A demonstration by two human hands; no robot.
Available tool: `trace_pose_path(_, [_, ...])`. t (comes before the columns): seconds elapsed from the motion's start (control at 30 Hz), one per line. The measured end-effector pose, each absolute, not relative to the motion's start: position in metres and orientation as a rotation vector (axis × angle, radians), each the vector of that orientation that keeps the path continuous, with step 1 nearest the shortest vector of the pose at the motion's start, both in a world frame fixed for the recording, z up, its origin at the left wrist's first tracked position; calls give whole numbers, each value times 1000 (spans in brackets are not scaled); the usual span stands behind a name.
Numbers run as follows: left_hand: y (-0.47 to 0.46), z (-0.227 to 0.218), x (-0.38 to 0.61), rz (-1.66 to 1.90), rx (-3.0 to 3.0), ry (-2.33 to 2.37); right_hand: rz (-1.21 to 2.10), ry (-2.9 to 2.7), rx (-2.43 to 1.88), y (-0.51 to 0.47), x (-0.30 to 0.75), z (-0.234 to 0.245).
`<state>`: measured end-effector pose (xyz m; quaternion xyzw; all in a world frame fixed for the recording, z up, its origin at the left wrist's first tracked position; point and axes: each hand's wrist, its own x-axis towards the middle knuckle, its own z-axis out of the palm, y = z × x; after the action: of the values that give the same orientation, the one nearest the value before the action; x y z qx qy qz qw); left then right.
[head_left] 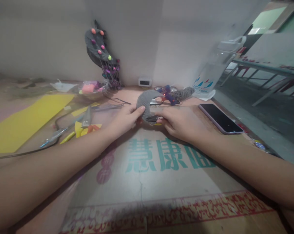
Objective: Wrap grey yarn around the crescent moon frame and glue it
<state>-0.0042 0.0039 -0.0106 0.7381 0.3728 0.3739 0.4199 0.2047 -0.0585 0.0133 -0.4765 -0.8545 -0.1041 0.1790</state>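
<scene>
A crescent moon shape wrapped in grey yarn (145, 101) is held up above the cardboard. My left hand (131, 117) pinches its left side, thumb across the front. At its lower right tip, my right hand (174, 122) has its fingers closed around a dark grey strand or bundle, partly hidden by the fingers. Just behind the crescent lies a purple-blue glue gun (170, 95) with a small red light. A loose heap of grey yarn (184, 94) sits beside it.
Pliers (87, 118), scissors with yellow and orange handles and a yellow sheet (32, 120) lie left. A finished-looking grey crescent with coloured beads (95, 48) leans on the wall. A phone (220, 118) and a clear bottle (206, 74) stand right; a small digital clock (145, 82) is behind.
</scene>
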Motion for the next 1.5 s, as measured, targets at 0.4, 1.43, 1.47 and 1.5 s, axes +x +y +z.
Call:
trace_pose_path(0.4, [2, -11, -5, 906, 1827, 952, -259, -2324, -1305, -55, 212, 9])
trace_pose_path(1.43, [2, -10, -4, 874, 1853, 927, -220, -2377, -1342, -55, 209, 10])
trace_pose_path(1.47, [1, -9, -4, 876, 1851, 932, -212, -2374, -1338, -55, 209, 10])
trace_pose_path(1.5, [1, -9, -4, 879, 1849, 937, -201, -2365, -1335, -54, 209, 10])
